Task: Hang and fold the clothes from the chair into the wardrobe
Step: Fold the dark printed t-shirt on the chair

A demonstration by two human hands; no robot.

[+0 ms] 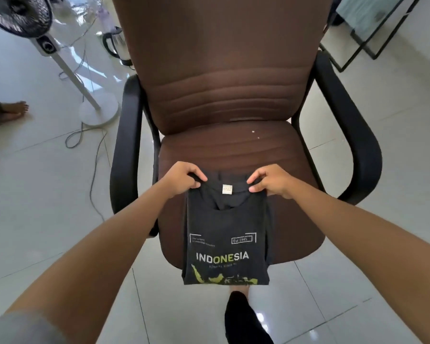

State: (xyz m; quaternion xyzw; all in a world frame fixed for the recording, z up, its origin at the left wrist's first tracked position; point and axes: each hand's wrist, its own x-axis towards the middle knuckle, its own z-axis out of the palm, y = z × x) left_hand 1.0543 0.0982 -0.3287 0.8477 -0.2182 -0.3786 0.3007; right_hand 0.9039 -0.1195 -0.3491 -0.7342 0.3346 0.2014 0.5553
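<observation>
Black cotton is hanging between two bare hands: a folded t-shirt (226, 234) is being held up by its top corners in front of a brown chair (231, 95). The left hand (181, 181) is pinching the shirt's upper left corner, thumb and fingers curling round the fabric beside the collar. The right hand (271, 181) is pinching the upper right corner the same way, fingertips pressing together on the cloth. Between the two grips, a small white label (227, 189) is showing inside the neckline. Below the grips, the shirt is dropping in a narrow rectangle, its sides folded in behind, and its lower edge is hanging past the front of the seat (233, 155) over the tiled floor (60, 219). The print is facing the camera: the word INDONESIA in white and yellow-green letters, small boxed text above it, and a yellow-green map shape along the bottom. Whether the cloth is touching the seat edge cannot be told.

Beyond the grips, the chair's backrest is rising up, with black armrests (127, 145) curving down on either side. Far to the left of the left hand, a white standing fan (60, 58) is sitting on the floor with cables trailing from its base, and a bare foot (13, 110) of another person is showing at the picture's edge. Directly beneath the shirt, a dark-clad leg (243, 319) of the person is showing.
</observation>
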